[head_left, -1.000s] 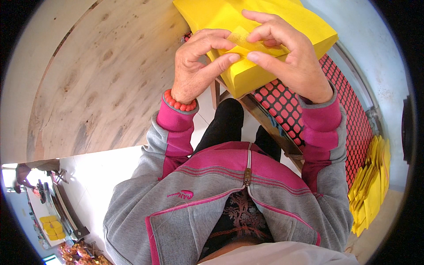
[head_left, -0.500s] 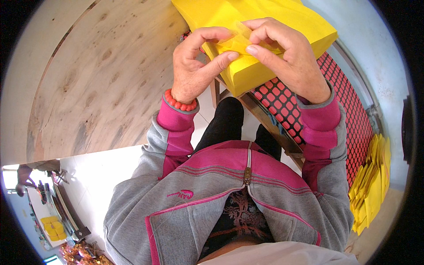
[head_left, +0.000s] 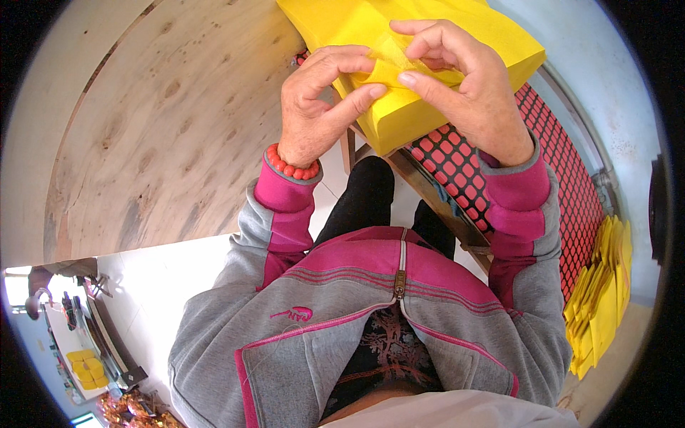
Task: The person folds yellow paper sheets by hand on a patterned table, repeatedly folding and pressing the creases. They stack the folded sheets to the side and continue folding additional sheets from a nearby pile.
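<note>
A box-shaped yellow fabric bag (head_left: 407, 123) lies in front of me on a red-and-black patterned seat. My left hand (head_left: 312, 107), with a red bead bracelet (head_left: 291, 165) at the wrist, pinches the gathered yellow cloth at the bag's near left part. Opposite it, my right hand (head_left: 477, 89) has its thumb on the same fold; its index finger is raised and bent, and the other fingers curl behind the cloth. Thin, see-through yellow fabric (head_left: 390, 53) stands up between the two hands. Parts of the fingertips are hidden in the folds.
A large wooden board (head_left: 143, 135) fills the left side. The patterned seat (head_left: 546, 157) runs along the wall at right, with a stack of folded yellow fabric (head_left: 598, 303) at its near end. A cluttered white table (head_left: 78, 335) stands at lower left.
My right index finger has lifted and spread away from the thumb, and the cloth between the hands has shifted slightly. My left hand has barely moved.
</note>
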A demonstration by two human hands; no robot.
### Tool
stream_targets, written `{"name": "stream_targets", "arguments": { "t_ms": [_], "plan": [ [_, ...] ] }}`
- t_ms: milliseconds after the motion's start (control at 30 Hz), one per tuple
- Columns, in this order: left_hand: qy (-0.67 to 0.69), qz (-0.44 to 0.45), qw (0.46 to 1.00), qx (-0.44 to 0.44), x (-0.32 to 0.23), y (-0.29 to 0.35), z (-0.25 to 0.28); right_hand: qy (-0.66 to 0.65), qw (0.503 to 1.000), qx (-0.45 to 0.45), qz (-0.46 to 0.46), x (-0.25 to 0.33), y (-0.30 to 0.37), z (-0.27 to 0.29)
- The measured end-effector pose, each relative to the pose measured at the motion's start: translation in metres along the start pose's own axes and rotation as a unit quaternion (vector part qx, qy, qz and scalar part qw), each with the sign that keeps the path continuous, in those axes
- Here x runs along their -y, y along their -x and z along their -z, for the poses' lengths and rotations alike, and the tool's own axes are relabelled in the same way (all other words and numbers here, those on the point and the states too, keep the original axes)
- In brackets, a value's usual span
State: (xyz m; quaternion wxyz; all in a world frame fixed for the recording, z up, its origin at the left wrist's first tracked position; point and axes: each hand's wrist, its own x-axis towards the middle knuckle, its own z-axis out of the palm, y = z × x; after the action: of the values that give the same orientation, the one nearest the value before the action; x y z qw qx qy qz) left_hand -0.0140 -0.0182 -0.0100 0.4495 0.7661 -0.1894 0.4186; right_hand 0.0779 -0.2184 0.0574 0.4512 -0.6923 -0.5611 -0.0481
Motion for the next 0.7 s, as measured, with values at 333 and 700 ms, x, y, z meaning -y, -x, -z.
{"name": "stream_targets", "arguments": {
  "t_ms": [333, 700],
  "plan": [
    [-0.016, -0.023, 1.000, 0.000, 0.002, 0.000, 0.000, 0.094, 0.986, 0.036, 0.133, -0.007, -0.003, 0.006],
    [0.036, 0.033, 0.999, -0.024, 0.001, 0.002, -0.002, 0.030, 0.997, 0.027, 0.059, -0.005, -0.001, 0.000]
  ]
}}
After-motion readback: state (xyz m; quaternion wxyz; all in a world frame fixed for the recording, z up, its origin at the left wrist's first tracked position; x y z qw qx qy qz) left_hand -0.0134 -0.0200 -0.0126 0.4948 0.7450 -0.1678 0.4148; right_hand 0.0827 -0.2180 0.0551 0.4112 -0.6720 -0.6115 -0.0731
